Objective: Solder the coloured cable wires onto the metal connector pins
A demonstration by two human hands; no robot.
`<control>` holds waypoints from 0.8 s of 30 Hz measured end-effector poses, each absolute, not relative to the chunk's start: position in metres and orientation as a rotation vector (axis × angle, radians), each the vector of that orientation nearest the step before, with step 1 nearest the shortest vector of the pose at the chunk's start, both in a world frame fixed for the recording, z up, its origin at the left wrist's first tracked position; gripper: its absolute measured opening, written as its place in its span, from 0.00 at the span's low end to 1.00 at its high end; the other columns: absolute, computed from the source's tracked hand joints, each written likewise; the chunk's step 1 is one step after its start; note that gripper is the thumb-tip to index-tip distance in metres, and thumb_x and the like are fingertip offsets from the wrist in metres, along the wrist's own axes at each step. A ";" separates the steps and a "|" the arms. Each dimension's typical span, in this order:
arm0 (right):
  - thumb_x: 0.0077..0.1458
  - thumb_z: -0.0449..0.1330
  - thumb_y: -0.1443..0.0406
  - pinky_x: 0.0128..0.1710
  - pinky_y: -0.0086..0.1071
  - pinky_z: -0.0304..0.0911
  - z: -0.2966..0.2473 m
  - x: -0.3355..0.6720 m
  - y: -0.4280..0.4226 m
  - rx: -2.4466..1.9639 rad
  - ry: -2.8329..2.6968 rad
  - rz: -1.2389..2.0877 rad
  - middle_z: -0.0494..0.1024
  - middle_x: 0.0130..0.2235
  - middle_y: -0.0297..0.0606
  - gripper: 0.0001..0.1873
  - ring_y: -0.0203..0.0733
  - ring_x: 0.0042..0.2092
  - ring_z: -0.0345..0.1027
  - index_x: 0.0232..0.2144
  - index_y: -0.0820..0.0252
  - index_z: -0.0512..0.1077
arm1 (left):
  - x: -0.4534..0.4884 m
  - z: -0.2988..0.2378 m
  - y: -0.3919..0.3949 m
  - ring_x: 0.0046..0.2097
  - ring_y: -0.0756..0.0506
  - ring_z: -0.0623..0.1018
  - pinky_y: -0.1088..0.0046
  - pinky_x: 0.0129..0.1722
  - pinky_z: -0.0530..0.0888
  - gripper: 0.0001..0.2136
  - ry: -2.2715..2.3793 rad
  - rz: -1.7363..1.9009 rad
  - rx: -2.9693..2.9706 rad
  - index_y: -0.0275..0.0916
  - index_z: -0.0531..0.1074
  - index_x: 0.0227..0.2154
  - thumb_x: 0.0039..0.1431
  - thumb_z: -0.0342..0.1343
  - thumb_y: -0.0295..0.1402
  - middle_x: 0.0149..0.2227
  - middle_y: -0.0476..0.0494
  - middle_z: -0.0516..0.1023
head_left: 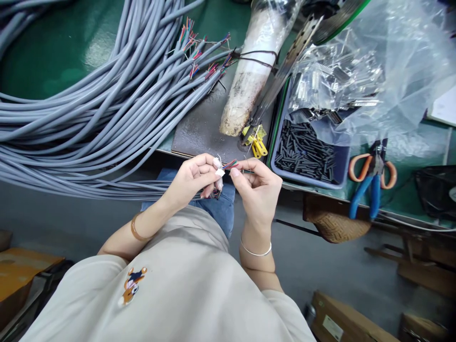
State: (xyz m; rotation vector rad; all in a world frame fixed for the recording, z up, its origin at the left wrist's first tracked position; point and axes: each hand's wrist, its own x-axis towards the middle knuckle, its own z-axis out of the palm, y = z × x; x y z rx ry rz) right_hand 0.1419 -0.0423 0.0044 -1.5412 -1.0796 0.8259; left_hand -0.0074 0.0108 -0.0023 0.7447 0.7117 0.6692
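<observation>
My left hand [197, 178] is closed around the stripped end of a grey cable, with white wraps on several fingertips. A small fan of thin coloured wires [230, 165], red, blue and green among them, sticks out between my two hands. My right hand [259, 187] pinches the tips of these wires between thumb and forefinger. Both hands are just in front of the bench edge, above my lap. More grey cables [142, 99] lie in a thick bundle on the left, their coloured wire ends fanned out.
Yellow plastic pieces [259, 147] lie on a dark plate [192, 133], below a white wrapped roll [245, 80] and a metal bar [285, 71]. On the right are a blue bin [342, 175] of black tubes, bagged metal parts [327, 85], blue-handled cutters [370, 190] and orange-handled scissors [358, 167].
</observation>
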 end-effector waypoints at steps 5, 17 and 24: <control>0.57 0.63 0.63 0.21 0.29 0.43 0.005 0.142 -0.040 -1.577 -1.090 0.810 0.72 0.27 0.30 0.07 0.27 0.22 0.49 0.28 0.58 0.74 | -0.007 -0.005 0.011 0.17 0.56 0.69 0.81 0.16 0.63 0.19 0.714 0.677 0.729 0.37 0.69 0.35 0.50 0.73 0.39 0.22 0.53 0.79; 0.63 0.65 0.64 0.25 0.31 0.52 0.001 0.144 -0.054 -1.548 -1.215 0.429 0.74 0.29 0.30 0.04 0.30 0.25 0.56 0.34 0.55 0.79 | -0.012 -0.006 0.019 0.20 0.56 0.70 0.81 0.19 0.65 0.17 0.594 0.619 0.692 0.36 0.73 0.35 0.51 0.73 0.40 0.25 0.51 0.79; 0.61 0.67 0.61 0.24 0.32 0.50 0.006 0.144 -0.053 -1.572 -1.210 0.577 0.74 0.30 0.30 0.05 0.29 0.23 0.51 0.32 0.55 0.79 | -0.004 -0.005 0.012 0.22 0.56 0.72 0.81 0.23 0.72 0.21 0.669 0.695 0.832 0.37 0.70 0.32 0.47 0.76 0.40 0.25 0.53 0.77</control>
